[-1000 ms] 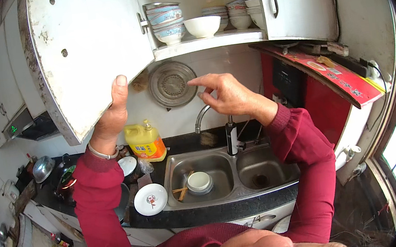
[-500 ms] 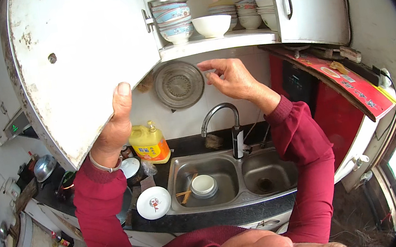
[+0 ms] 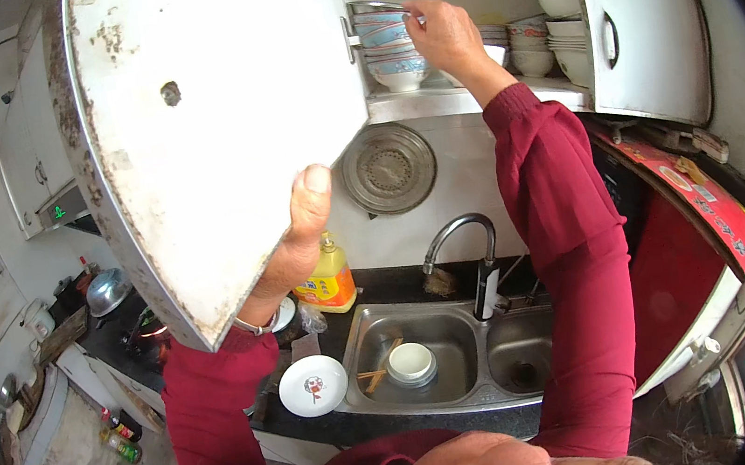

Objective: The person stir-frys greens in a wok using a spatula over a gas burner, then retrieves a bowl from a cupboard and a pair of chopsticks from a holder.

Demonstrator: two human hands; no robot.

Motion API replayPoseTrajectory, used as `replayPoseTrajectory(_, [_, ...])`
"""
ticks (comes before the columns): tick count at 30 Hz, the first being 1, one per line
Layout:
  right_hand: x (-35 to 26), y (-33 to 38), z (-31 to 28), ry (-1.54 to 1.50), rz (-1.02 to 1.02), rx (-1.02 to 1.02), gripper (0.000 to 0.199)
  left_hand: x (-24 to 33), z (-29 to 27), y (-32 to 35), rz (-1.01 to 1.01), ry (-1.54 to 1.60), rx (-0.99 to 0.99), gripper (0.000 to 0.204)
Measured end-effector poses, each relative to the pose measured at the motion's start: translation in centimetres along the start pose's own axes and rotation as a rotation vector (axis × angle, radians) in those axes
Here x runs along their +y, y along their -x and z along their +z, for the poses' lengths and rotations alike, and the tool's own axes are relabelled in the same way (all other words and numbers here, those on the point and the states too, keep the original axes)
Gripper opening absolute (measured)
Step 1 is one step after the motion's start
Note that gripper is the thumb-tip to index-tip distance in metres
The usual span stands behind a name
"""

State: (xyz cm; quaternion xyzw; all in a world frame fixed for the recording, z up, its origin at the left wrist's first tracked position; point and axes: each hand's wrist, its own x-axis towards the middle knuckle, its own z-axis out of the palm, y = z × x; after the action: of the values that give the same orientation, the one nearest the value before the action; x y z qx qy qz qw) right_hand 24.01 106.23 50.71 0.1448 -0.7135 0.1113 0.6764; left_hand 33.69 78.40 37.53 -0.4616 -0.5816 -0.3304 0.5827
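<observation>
- Your left hand point(image 3: 301, 228) grips the cupboard door point(image 3: 218, 130) edge.
- Your right hand point(image 3: 445, 35) closes on the top bowl point(image 3: 380, 17), stacked just left of it on the shelf point(image 3: 468, 99).
- A careless tug could topple the stack.

The open cupboard door point(image 3: 218, 130) hides most of the left hand point(image 3: 297, 233) and the bowl stack's point(image 3: 388, 47) left side.

The right hand point(image 3: 443, 32) is no longer in front of the round metal strainer point(image 3: 389, 168) on the wall; it now sits at one o'clock inside the cupboard, fingers on the stack of patterned bowls point(image 3: 389, 47). The cupboard door point(image 3: 218, 130) looms larger and closer, filling ten to twelve o'clock.
</observation>
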Motion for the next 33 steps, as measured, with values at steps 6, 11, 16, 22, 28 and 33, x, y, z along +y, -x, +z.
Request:
replayPoseTrajectory(6, [1.6,-2.7,2.4,0.216,0.027,0.016,0.023,1.2,-0.2,-1.3,0.052,-0.149,0.127,0.030])
replayPoseTrajectory(11, [0.6,-4.8,3.5,0.222,0.160,-0.246,0.028,3.6,-2.2,-2.1,0.084,-0.322,0.130,0.033])
replayPoseTrajectory(16, [3.2,-4.8,2.9,0.311,0.189,-0.365,0.031,-1.2,1.5,0.2,0.016,0.023,0.021,0.043])
replayPoseTrajectory(22, [3.4,-6.5,3.4,0.059,0.220,-0.388,0.027,-1.8,-1.3,0.8,0.247,-0.456,-0.133,0.044])
replayPoseTrajectory(28, [4.5,-6.9,4.1,0.051,0.159,-0.227,0.023,-0.6,-0.1,1.1,0.107,-0.188,-0.109,0.044])
replayPoseTrajectory(33, [4.2,-7.2,2.7,0.039,0.175,0.006,0.023,-0.8,-0.5,1.2,0.062,-0.355,-0.101,0.047])
